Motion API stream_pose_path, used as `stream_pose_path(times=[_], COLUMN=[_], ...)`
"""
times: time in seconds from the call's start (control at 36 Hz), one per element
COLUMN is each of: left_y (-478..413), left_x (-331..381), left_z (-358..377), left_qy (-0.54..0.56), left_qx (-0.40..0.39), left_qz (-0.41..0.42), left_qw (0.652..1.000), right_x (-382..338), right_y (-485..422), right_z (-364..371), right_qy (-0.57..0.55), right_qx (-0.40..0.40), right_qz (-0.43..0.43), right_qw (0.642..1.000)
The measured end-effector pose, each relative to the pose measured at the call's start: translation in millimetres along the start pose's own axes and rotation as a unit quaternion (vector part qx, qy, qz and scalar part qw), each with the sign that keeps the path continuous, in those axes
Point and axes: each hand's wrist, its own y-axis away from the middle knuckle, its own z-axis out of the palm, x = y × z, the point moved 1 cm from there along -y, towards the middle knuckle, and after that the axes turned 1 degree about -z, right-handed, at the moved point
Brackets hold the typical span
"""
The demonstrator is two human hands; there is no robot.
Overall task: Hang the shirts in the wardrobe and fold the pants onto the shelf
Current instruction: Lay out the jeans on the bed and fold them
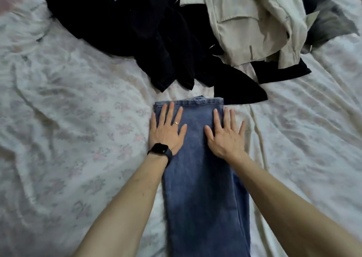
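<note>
A bed fills the whole view, covered by a pale sheet (68, 119) printed with faint pink and green flowers and creased all over. Nothing of the room beyond the bed shows.

At the far side of the bed lies a loose heap of clothes. Most of it is dark clothing (137, 25), black or navy, crumpled so that single pieces cannot be told apart. Its near edges reach down to just beyond the far end of the jeans. A beige garment (244, 21) with a pocket flap and belt loops lies on top of the dark pile to the right. A grey piece (325, 23) sticks out from under it at the far right edge.

The jeans (197, 178) lie on the sheet in the middle of the view, nearer than the heap. They are mid-blue denim, laid one leg over the other in a long narrow strip that runs from the bottom edge of the view away from the person, with a stitched hem at the far end.

The left hand (167, 128) rests flat on the far left part of the jeans, fingers straight and spread; it wears a ring (176, 123), with a black watch (160, 150) on the wrist. The right hand (225, 135) lies flat on the far right part, fingers spread too, the outer ones reaching over the jeans' edge onto the sheet.
</note>
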Motion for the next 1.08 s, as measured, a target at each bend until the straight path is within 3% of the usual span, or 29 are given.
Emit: stream_pose_path(times=[0.17, 0.33, 0.42, 0.53, 0.64, 0.75, 0.92, 1.08], left_y=[147.3, 277.7, 315.8, 348.0, 368.8, 369.4, 377.0, 410.2], left_x=[27.1, 51.4, 62.7, 67.1, 63.7, 59.0, 74.0, 87.2], left_z=[15.4, 31.1, 33.4, 36.3, 41.5, 42.7, 28.1, -22.3], left_qy=[0.081, 0.239, 0.333, 0.421, 0.466, 0.561, 0.597, 0.576], left_qx=[-0.035, -0.013, -0.020, -0.135, -0.223, -0.184, -0.098, -0.003], left_qz=[0.003, -0.084, -0.228, -0.400, -0.411, -0.420, -0.421, -0.414], left_qw=[0.996, 0.967, 0.915, 0.803, 0.751, 0.689, 0.676, 0.705], right_x=[23.1, 44.0, 46.7, 47.7, 59.3, 69.4, 71.7, 72.9], right_y=[164.7, 308.5, 339.2, 351.6, 340.8, 327.7, 341.9, 386.1], right_z=[21.5, 58.9, 65.8, 63.1, 59.1, 53.4, 31.1, -8.0], right_qy=[-0.042, -0.140, -0.258, -0.309, -0.336, -0.300, -0.368, -0.392], right_qx=[0.015, -0.027, -0.064, -0.061, -0.116, -0.142, -0.105, -0.047], right_qz=[0.001, 0.156, 0.260, 0.268, 0.276, 0.222, 0.193, 0.182], right_qw=[0.999, 0.977, 0.928, 0.910, 0.893, 0.917, 0.903, 0.900])
